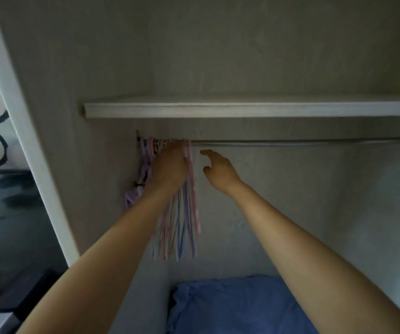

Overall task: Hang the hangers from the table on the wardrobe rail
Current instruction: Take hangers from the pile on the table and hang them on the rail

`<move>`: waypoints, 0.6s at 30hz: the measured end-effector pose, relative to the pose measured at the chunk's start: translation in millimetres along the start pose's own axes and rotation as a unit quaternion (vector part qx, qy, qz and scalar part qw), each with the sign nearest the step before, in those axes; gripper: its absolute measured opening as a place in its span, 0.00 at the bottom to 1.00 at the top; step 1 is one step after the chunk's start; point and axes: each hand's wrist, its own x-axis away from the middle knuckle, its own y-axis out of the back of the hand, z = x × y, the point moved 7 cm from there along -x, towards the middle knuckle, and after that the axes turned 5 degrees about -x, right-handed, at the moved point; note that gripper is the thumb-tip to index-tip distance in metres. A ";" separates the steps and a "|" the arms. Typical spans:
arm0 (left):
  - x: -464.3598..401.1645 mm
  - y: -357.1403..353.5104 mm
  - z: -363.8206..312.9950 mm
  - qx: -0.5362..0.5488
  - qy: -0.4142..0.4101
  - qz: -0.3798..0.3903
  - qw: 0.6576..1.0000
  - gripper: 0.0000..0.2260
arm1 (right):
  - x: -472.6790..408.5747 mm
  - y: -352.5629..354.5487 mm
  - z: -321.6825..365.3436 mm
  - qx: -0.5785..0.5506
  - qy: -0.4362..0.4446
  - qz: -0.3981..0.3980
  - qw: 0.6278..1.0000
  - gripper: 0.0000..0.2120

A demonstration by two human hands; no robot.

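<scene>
There, thin pink, white and blue hangers (182, 213) hang bunched on the rail (290, 142).

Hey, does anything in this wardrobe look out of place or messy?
Mostly tidy. The hangers are all bunched at the rail's left end, and a few purple ones by the wall hang tangled and askew. The left hand is up at the hooks; the right hand hovers open beside them.

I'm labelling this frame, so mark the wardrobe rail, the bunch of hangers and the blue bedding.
wardrobe rail (290, 142): head view, bare stretch of the bar.
bunch of hangers (189, 213): head view, hanging pink and blue arms.
blue bedding (230, 307): head view, its middle.
</scene>
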 end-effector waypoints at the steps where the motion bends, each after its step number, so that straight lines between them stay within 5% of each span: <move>1: 5.8 -3.1 -4.1 0.018 -0.008 0.008 1.000 0.17 | 8.1 -0.4 -3.3 0.006 -0.005 -0.005 1.000 0.24; 9: 96.6 -23.0 -53.2 0.176 -0.064 -0.012 0.982 0.07 | 107.8 15.3 -62.3 0.103 -0.090 -0.072 0.988 0.15; 18: 274.0 -171.1 -66.4 0.143 0.052 0.226 0.962 0.08 | 266.9 -53.3 -210.9 0.161 -0.242 0.034 0.956 0.13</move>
